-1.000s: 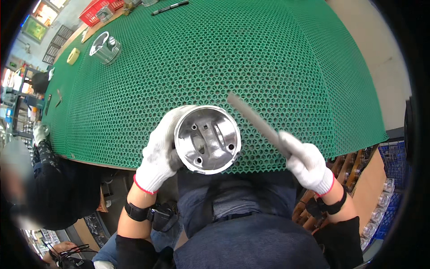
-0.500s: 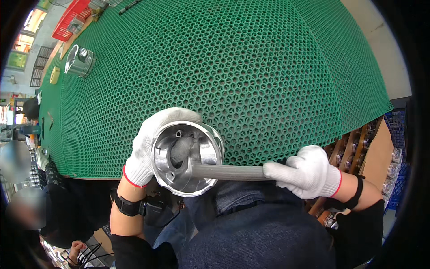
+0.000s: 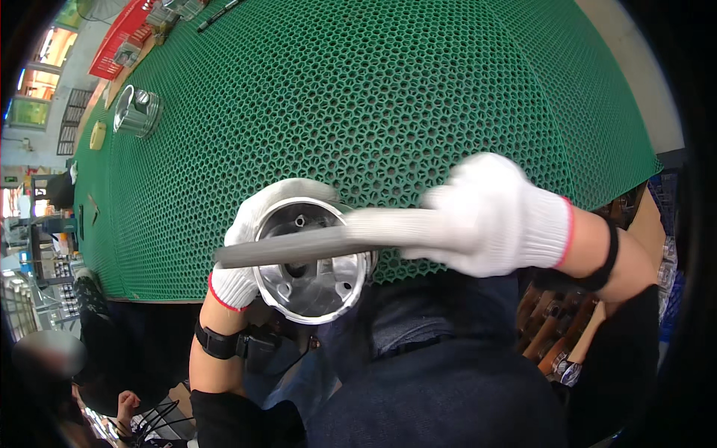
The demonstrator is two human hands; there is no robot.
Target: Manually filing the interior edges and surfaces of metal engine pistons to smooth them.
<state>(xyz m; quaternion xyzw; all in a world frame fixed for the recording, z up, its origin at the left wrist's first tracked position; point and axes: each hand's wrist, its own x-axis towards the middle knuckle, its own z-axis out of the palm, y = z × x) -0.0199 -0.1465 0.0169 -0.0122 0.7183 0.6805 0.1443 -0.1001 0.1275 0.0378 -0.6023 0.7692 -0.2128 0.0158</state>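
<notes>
My left hand (image 3: 243, 224), in a white knitted glove, wraps round the far left side of a shiny metal piston (image 3: 328, 297). The piston's hollow underside faces up, showing its inner walls and small holes. My right hand (image 3: 489, 216), gloved too and smeared by motion, is closed round a long grey bar (image 3: 284, 246), which looks like a file or abrasive stick. The bar passes across the piston's opening, its free end beyond the left rim near my left wrist. Whether it touches the piston I cannot tell.
Green honeycomb matting (image 3: 358, 97) covers the table. Another piston (image 3: 137, 112) stands at the far left, near a yellow object (image 3: 98, 135) and a red basket (image 3: 119, 41). Wooden racks with metal parts (image 3: 556, 321) are at the lower right. Another person's sleeve (image 3: 93, 299) shows at left.
My right hand has moved up and left with the bar. Its end, earlier inside the piston, now reaches past the left rim. My left hand and the piston have hardly moved.
</notes>
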